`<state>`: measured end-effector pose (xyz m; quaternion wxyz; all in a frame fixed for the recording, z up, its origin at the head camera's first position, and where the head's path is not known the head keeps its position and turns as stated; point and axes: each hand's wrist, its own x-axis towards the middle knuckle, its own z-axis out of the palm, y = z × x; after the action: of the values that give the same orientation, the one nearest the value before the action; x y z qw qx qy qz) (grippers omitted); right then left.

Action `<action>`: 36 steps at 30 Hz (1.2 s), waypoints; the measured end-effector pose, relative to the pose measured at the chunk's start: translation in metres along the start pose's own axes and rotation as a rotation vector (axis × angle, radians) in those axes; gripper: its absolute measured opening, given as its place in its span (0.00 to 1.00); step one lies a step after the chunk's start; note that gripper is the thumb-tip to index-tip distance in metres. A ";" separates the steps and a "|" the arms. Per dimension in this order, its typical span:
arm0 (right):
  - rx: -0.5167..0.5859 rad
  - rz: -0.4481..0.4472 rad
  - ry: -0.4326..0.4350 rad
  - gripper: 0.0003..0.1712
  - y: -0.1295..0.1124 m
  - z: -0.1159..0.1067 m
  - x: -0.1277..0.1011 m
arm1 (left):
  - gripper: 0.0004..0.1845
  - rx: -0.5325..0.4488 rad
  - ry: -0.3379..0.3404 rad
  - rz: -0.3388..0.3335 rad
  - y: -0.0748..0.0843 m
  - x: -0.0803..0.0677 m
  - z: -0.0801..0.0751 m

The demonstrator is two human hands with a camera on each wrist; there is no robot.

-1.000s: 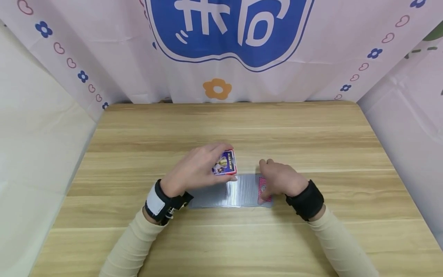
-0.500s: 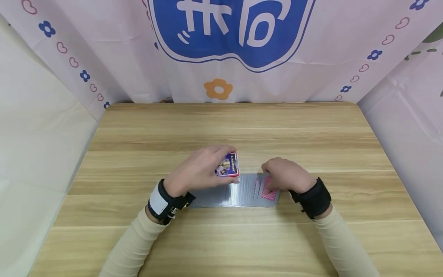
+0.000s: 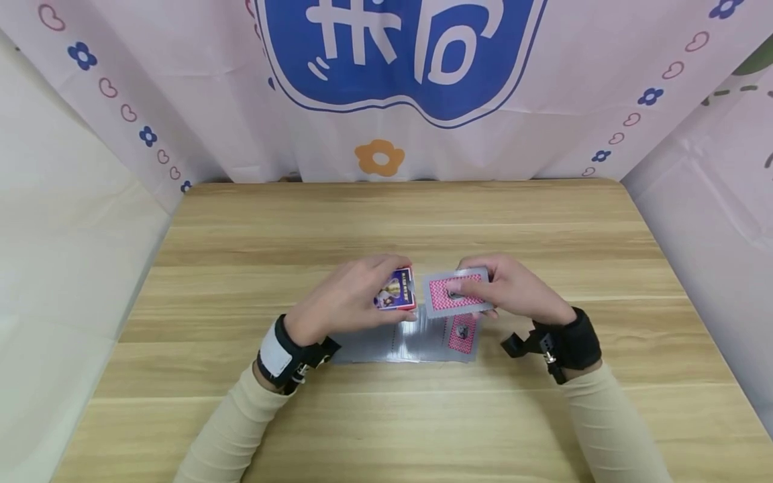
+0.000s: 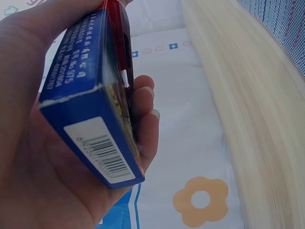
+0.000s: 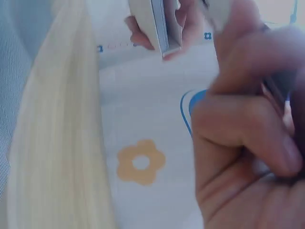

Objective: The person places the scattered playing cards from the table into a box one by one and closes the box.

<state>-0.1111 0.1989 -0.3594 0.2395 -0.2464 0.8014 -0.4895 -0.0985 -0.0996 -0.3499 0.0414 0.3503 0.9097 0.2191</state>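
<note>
Now card (image 3: pixel 454 293) (red back up) between right-hand fingers (image 3: pixel 477 268), above spread (image 3: pixel 417 339).

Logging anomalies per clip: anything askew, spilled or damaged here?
Nothing damaged. The cards lie fanned in a row on the table, looking deliberate. The right hand holds one card beside the box gripped by the left hand.

Your right hand (image 5: pixel 248 138) fills right side, blurred, fingers curled in grip on thin card (image 5: pixel 279 86) edge. Card box (image 5: pixel 159 24) at top, fingertips behind it. Orange flower print (image 5: pixel 141 162) on backdrop; counter (image 5: pixel 52 143) edge at left.
</note>
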 end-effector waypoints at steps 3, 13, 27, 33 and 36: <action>0.057 0.026 0.061 0.11 -0.001 0.004 0.003 | 0.43 -0.003 -0.001 -0.007 0.001 -0.001 0.000; 0.215 0.078 0.101 0.12 0.008 0.020 0.013 | 0.42 -0.005 0.007 0.016 0.002 0.000 0.002; 0.335 0.173 -0.017 0.25 0.003 0.034 0.026 | 0.42 -0.025 0.018 0.050 0.001 0.003 0.001; 0.514 0.130 -0.068 0.23 0.006 0.023 0.020 | 0.43 -0.009 0.034 0.013 -0.002 0.001 -0.001; 0.482 0.108 -0.053 0.20 0.006 0.029 0.022 | 0.42 0.008 0.045 0.049 -0.002 0.001 0.002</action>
<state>-0.1105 0.1679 -0.3799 0.3381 -0.1516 0.6668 -0.6466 -0.1003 -0.0994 -0.3528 0.0141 0.3677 0.9024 0.2242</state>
